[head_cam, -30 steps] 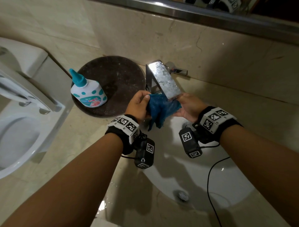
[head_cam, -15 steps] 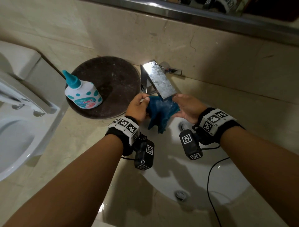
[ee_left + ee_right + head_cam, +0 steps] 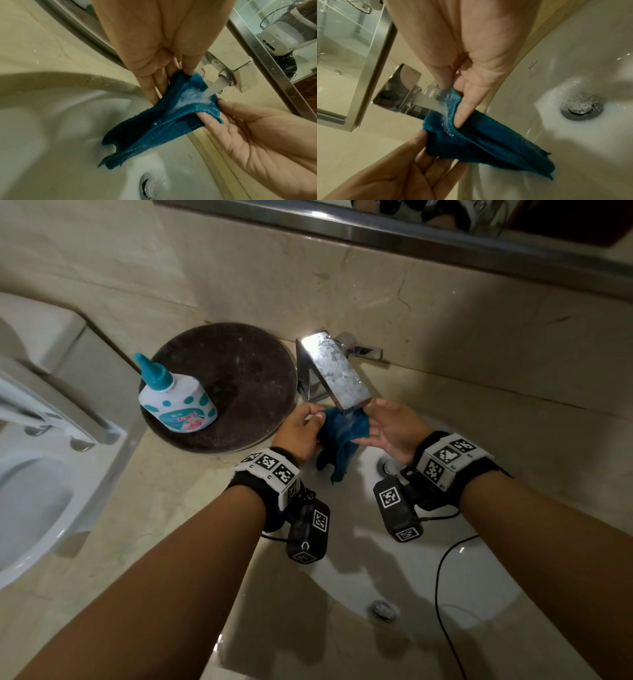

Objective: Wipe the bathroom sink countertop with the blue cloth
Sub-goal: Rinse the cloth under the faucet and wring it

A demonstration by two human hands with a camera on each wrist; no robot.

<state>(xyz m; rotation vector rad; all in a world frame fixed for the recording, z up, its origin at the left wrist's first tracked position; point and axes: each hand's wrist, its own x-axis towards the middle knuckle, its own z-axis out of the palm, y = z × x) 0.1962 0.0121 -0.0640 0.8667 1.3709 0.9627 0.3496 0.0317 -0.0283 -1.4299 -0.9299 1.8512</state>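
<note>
Under the running tap (image 3: 334,371), both hands stretch the blue cloth (image 3: 344,433) over the white sink (image 3: 428,570).

Left hand (image 3: 301,429) pinches one edge, right hand (image 3: 394,428) pinches the other between thumb and fingers; water hits the cloth between them. Beside the sink, a spotted bottle (image 3: 176,400) lies on a dark round slab (image 3: 233,381) on the beige countertop (image 3: 164,518).

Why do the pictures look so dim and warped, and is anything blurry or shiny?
Head view: dim, with hard arm shadows across the basin, glare on the tap, edges bent by the wide lens. Left wrist view: the stream onto the blue cloth is smeared. Right wrist view: the palm of the right hand looms, soft.
</note>
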